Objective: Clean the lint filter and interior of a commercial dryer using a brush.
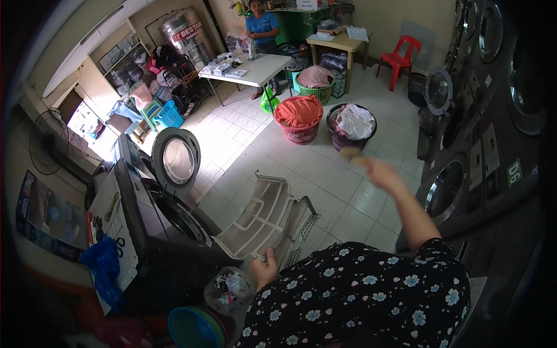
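Observation:
My left hand [264, 269] grips the near corner of a large dryer lint screen [254, 224]. The screen has a pale ribbed frame with grey mesh and a perforated edge on its right side, and it is held tilted above the floor tiles. Out to the right, my right hand [383, 175] is raised on an extended arm, apart from the screen. It holds a tan brush-like tool [351, 154], too blurred to name more exactly. Beside the screen on the left stands a front-loading machine [145, 209] with its round door [175, 161] swung open.
Laundry baskets, one pink [298, 130] and one dark [339, 141], stand on the floor ahead. A person [262, 28] stands behind a white folding table [261, 71]. Stacked machines [472, 174] line the right. Near my left hand are a plastic bag of waste [228, 289] and nested basins [191, 328].

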Motion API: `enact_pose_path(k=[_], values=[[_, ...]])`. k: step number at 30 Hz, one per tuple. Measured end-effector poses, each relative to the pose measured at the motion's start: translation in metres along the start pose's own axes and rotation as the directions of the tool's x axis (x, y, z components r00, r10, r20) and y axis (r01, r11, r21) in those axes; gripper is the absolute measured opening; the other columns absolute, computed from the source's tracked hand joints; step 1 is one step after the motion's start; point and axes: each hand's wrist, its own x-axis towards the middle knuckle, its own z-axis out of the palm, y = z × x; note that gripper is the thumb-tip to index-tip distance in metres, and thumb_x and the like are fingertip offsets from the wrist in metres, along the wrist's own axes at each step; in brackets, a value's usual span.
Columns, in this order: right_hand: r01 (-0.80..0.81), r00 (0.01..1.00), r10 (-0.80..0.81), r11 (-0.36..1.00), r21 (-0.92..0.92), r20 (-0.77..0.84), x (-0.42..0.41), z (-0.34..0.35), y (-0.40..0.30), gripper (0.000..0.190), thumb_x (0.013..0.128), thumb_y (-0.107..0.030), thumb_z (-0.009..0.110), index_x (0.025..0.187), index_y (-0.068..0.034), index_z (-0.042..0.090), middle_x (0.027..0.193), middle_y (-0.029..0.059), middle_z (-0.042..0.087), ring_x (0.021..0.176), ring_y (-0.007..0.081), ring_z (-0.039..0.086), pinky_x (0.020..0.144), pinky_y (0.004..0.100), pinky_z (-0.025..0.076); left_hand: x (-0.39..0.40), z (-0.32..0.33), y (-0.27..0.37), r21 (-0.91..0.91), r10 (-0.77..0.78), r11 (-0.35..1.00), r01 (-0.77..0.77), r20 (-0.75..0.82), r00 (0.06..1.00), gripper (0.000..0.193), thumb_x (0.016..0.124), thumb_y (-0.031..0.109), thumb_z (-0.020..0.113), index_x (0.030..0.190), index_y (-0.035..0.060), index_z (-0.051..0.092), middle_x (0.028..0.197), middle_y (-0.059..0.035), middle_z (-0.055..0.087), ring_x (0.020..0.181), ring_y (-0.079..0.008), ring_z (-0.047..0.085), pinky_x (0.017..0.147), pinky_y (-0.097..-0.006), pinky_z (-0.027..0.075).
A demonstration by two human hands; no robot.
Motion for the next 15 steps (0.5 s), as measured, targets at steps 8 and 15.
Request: enact_pose_path(k=[8, 15], values=[[0.457, 0.657, -0.407, 0.884, 0.094, 0.634, -0.094, 0.108, -0.108, 0.036, 0.080, -0.021, 0.058, 0.116, -0.023, 0.063, 0.095, 0.0136, 0.067, 0.088, 0.0319, 0.064, 0.074, 0.0435, 0.051, -0.004, 0.013, -0.007, 0.042, 0.029, 0.999, -0.028, -0.017, 0.999, 0.023, 0.091, 0.016, 0.055, 0.081, -0.0022, 0.065, 0.067, -0.0171, 0.062, 0.063, -0.0328, 0.063, 0.059, -0.0378, 0.046], [0.448, 0.750, -0.335, 0.892, -0.065, 0.571, -0.076, 0.101, -0.098, 0.051, 0.077, -0.016, 0.056, 0.126, -0.032, 0.055, 0.098, 0.0117, 0.067, 0.091, 0.0300, 0.065, 0.073, 0.0426, 0.052, -0.006, 0.008, -0.001, 0.025, -0.048, 0.998, 0.049, -0.029, 0.998, 0.024, 0.090, 0.017, 0.055, 0.081, -0.0028, 0.064, 0.067, -0.0179, 0.062, 0.065, -0.0344, 0.063, 0.059, -0.0388, 0.046]])
